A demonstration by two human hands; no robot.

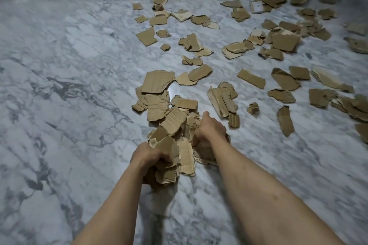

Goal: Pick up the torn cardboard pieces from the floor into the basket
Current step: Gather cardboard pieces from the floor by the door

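Cardboard pieces point(173, 157) hide both hands' curled fingers point(165, 158).

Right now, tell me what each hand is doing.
Left hand: closed on a bunch of torn cardboard pieces.
Right hand: closed, gripping cardboard from the same pile.

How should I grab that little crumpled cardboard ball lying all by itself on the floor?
Pinch the crumpled cardboard ball around its middle, coming straight down from above. It is bunched up and stands off the marble floor, so fingers can probably close on two opposite sides. Bare floor shows all round it, so nothing seems to block your hand.
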